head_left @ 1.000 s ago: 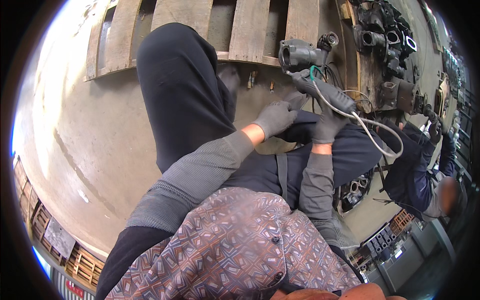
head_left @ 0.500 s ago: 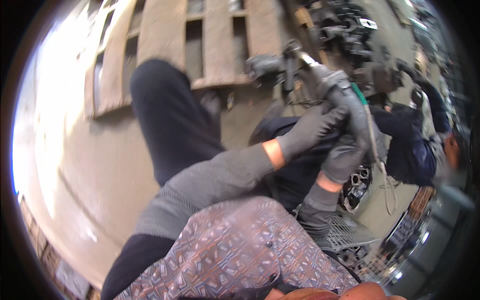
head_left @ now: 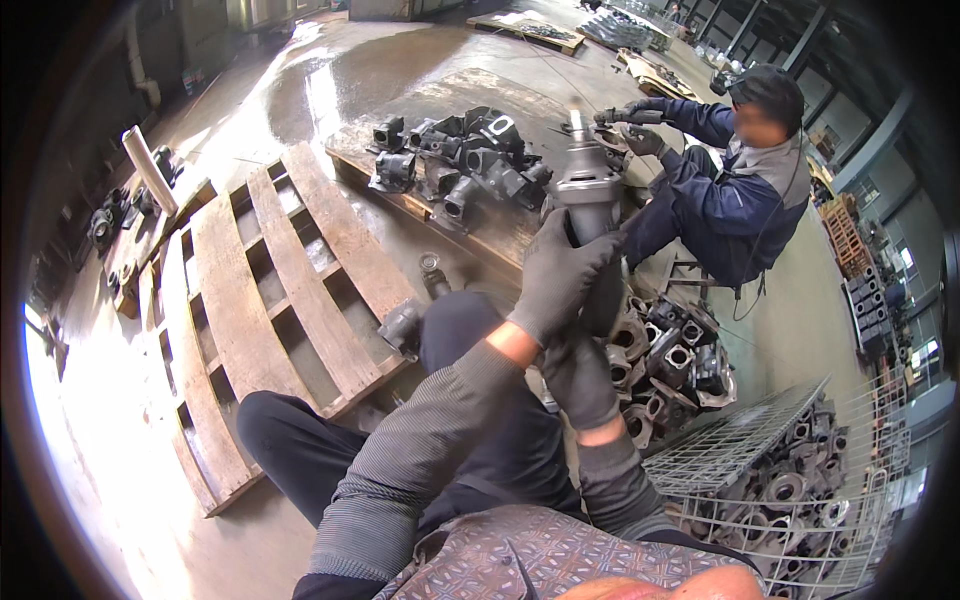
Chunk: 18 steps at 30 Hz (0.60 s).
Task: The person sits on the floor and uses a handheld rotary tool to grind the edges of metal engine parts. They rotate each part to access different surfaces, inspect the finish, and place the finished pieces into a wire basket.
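Both my hands, in dark grey work gloves, hold a straight grinder (head_left: pixel 590 190) in front of me. Its metal spindle end points up and away, and the body runs back toward my lap. My left hand (head_left: pixel 562 282) wraps the body just behind the metal collar. Lower down, my right hand (head_left: pixel 582 382) closes around the rear part, which is largely hidden by the gloves. A dark metal casting (head_left: pixel 402 325) stands by my left knee, apart from both hands. Beyond it is a smaller metal piece (head_left: pixel 432 275).
A wooden pallet (head_left: pixel 215 300) lies at left. Dark castings (head_left: pixel 480 150) are heaped on a wooden platform (head_left: pixel 450 235) ahead. More castings (head_left: pixel 670 350) are piled right of my hands, near a wire basket (head_left: pixel 750 450) containing castings. A co-worker (head_left: pixel 740 190) sits at far right, gloved hands on a tool.
The view has lifted and swung, bringing the platform and co-worker into fuller sight. Both hands keep hold of the grinder, which now points more directly away from me.
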Each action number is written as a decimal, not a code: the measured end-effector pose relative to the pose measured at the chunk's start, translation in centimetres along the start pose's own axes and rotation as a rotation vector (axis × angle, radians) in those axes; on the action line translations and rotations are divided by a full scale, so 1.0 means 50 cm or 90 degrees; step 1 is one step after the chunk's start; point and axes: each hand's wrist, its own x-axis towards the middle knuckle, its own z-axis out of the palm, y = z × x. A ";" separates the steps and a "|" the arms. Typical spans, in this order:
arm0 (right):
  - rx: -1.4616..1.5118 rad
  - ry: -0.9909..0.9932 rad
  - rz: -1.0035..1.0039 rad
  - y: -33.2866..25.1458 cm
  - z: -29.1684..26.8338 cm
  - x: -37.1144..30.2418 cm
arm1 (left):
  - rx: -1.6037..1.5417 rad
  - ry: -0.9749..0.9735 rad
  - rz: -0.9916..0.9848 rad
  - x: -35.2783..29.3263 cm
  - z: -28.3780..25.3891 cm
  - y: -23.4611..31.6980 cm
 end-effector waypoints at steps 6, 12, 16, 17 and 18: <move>0.474 0.375 0.239 0.036 -0.072 -0.074 | 0.247 0.016 0.081 -0.018 0.023 -0.048; 0.353 0.113 0.164 0.207 0.062 -0.045 | 0.147 -0.049 0.085 -0.051 0.041 -0.087; 0.416 0.118 0.148 0.255 0.084 -0.052 | -0.029 -0.085 0.040 -0.040 0.044 -0.100; 0.407 0.133 0.108 0.255 0.076 -0.050 | 0.020 -0.074 0.053 -0.037 0.045 -0.104; 0.477 0.152 0.128 0.252 0.071 -0.043 | 0.070 -0.063 0.063 -0.037 0.046 -0.109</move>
